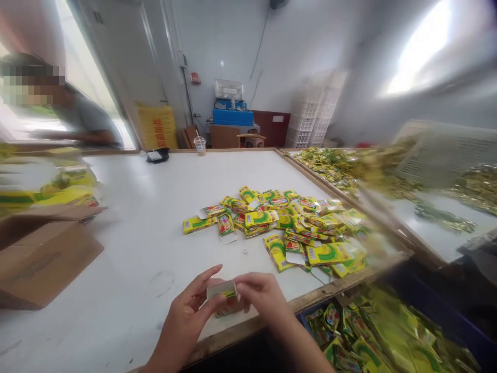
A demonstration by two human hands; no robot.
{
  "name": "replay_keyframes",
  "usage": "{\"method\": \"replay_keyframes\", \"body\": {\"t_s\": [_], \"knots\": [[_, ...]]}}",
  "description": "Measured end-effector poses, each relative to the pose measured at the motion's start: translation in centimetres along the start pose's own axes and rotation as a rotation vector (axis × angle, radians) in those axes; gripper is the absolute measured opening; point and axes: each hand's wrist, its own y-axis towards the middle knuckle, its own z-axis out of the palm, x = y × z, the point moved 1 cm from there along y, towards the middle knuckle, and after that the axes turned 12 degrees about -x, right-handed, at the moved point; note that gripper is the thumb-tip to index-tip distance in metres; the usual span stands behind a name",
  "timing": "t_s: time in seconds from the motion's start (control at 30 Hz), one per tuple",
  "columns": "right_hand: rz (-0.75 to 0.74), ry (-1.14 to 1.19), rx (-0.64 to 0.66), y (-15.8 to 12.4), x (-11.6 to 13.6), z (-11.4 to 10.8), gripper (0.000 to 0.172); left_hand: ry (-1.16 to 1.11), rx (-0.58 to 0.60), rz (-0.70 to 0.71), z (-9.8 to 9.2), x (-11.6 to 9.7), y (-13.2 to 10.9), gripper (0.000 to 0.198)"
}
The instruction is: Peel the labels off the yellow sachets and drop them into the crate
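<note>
Hands [229, 305] pinching small box [223, 291]

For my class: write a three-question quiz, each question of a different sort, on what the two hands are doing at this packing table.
1. True or false: both hands hold one small box between them.
2. Where does the pile of yellow-green boxes lie? A) in the cardboard carton B) on the white table C) on the floor
3. Fill in: left of the hands, on the table, lies an open brown ______ carton.

Key
1. True: left hand and right hand pinch it with their fingers.
2. B
3. cardboard
</note>
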Motion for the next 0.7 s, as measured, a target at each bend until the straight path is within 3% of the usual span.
{"method": "replay_keyframes", "body": {"t_s": [0.13, 0.27, 0.43, 0.6, 0.7], "knots": [[0.071, 0.06, 0.041, 0.1, -0.3, 1.2, 0.033, -0.336, -0.05, -0.182, -1.1, 1.0, -1.8, 0.05], [0.068, 0.084, 0.086, -0.3, 0.6, 0.8, 0.03, -0.504, 0.02, -0.326, -1.1, 1.4, -1.9, 0.037], [0.121, 0.14, 0.066, -0.3, 0.8, -0.7, 0.031, -0.515, 0.189, -0.379, 0.4, 1.0, -0.7, 0.045], [0.149, 0.126, 0.085, -0.2, 0.8, -1.6, 0.028, -0.442, 0.175, -0.371, 1.3, 0.1, -0.1, 0.032], [0.14, 0.144, 0.099, -0.1, 1.0, -1.8, 0.025, -0.288, 0.145, -0.264, 1.2, -0.4, 0.1, 0.032]]}}
